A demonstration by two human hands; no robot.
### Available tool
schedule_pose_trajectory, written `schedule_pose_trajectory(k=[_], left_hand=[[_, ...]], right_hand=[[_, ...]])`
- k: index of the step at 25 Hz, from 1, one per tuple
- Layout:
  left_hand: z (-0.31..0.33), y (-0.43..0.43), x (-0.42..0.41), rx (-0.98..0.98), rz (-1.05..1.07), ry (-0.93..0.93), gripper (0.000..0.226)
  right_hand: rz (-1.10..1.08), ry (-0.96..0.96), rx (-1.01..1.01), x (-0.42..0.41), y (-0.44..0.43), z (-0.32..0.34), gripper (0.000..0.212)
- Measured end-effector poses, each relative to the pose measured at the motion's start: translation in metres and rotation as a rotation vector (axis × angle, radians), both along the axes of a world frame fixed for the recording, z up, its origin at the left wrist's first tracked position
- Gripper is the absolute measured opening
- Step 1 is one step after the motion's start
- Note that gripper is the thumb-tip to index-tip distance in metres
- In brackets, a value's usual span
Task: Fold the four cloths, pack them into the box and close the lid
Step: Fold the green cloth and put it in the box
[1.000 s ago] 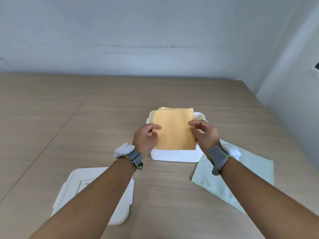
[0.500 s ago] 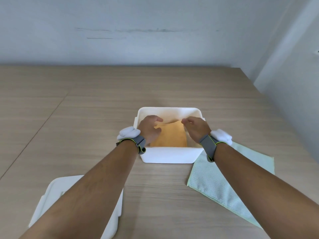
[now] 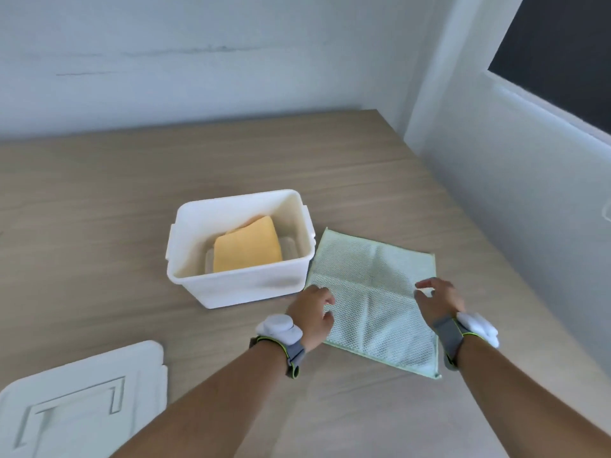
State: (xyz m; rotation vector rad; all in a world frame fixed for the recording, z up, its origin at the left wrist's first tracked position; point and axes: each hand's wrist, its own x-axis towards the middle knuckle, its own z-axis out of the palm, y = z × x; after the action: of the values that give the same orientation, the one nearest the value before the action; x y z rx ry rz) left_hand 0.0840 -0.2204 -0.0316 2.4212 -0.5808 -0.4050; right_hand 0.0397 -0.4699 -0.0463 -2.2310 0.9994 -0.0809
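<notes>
Wooden table [image 3: 99,200] meets pale corner walls [image 3: 231,61].

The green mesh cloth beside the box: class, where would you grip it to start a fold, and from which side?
Probably pinch the green mesh cloth at its two near corners, from above. It lies flat and unfolded, and the left hand and right hand hover open over its sides.

folded cloth [image 3: 246,249] in box [image 3: 231,285] | flat cloth [image 3: 373,299] right – touching | lid [image 3: 82,401] front-left
</notes>
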Motion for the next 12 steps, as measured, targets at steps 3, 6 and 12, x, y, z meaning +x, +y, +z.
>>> schedule_pose_trajectory(k=[3,6,12], left_hand=[[-0.044,-0.006,-0.003,0.304,0.147,0.019,0.033],[-0.056,-0.018,-0.001,0.147,0.358,-0.032,0.034],[-0.042,-0.029,-0.008,-0.067,0.370,0.251,0.042]], right_hand=[[-0.062,0.032,0.055,-0.023,-0.023,-0.032,0.027],[-0.147,-0.026,0.127,-0.023,-0.031,-0.046,0.019],[-0.141,-0.131,0.303,-0.034,-0.043,-0.050,0.014]])
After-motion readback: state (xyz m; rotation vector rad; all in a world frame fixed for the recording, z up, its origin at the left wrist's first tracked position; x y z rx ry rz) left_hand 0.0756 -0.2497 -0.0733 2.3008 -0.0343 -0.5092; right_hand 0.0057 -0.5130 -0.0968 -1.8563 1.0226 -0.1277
